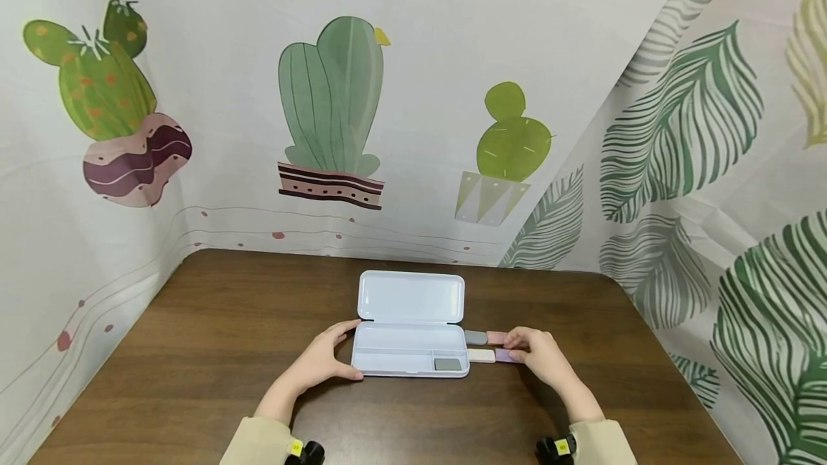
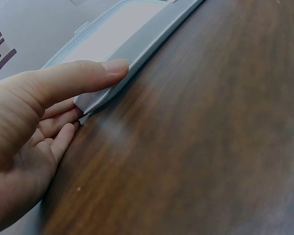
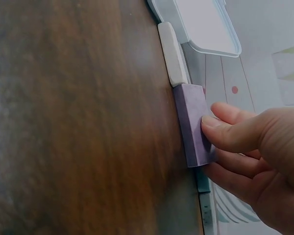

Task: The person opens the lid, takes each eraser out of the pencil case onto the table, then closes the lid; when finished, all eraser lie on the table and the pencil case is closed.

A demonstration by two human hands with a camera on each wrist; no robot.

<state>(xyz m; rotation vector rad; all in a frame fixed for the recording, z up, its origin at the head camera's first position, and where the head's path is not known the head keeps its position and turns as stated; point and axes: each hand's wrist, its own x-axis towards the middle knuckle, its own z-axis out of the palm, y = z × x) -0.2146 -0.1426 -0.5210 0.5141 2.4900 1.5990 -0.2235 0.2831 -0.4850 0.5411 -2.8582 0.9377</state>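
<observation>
A pale blue pencil case [image 1: 394, 362] lies with its lid [image 1: 411, 296] raised at the back. My left hand [image 1: 323, 359] spans the case's left end, thumb at the near corner and fingers at the far one. Inside the front right compartment sits a dark grey block [image 1: 447, 364]. Against the case's right side stand two rows of eraser-like blocks: grey [image 1: 476, 337] and pink [image 1: 496, 338] behind, white [image 1: 481, 356] and purple [image 1: 504, 356] in front. My right hand [image 1: 539, 354] holds the purple block's outer end, thumb on it, with its fingertips by the pink one.
The brown wooden table [image 1: 413, 418] carries the case and blocks. A white cloth [image 1: 426, 56] printed with cacti and leaves hangs behind the table and along its sides. Both wrists wear small black cameras.
</observation>
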